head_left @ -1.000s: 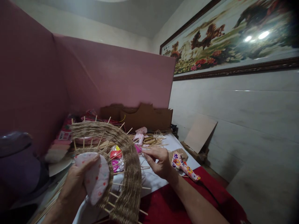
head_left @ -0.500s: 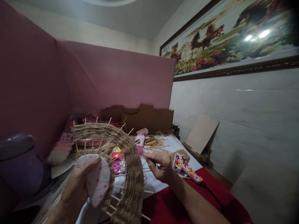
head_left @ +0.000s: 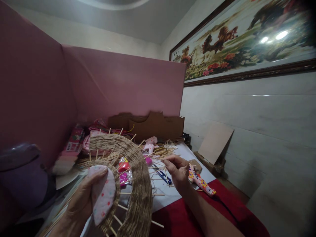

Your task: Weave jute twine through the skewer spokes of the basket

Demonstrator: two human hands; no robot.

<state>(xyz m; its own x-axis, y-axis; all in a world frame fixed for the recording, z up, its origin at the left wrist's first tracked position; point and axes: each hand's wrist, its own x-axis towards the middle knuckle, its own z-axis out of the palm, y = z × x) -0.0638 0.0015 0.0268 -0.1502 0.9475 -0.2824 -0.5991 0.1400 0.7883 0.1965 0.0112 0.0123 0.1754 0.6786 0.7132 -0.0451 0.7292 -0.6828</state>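
A half-round woven piece (head_left: 139, 177) of brown twine on thin wooden sticks fills the lower middle of the view, its stick ends poking past the outer edge. At its centre is a white padded cloth half-disc (head_left: 105, 194) with coloured dots. My left hand (head_left: 82, 194) grips this cloth part, thumb on top and fingers hidden behind. To the right of the weave, apart from it, my right hand (head_left: 178, 169) is closed in a pinch; what its fingertips hold, if anything, is too small to make out. Below those fingertips lies a blue utility knife (head_left: 164, 176).
A flower-patterned glue gun (head_left: 201, 182) with a black cable lies on red cloth (head_left: 177, 217). Behind the weave are small bright packets (head_left: 124, 169), loose sticks and pink fabric (head_left: 150, 146). Cardboard (head_left: 158, 126) stands at the back; a purple bin (head_left: 23, 177) stands left.
My right hand has moved right, away from the weave's outer edge, uncovering the blue knife. The woven piece has shifted slightly right and down in view, still in my left hand.
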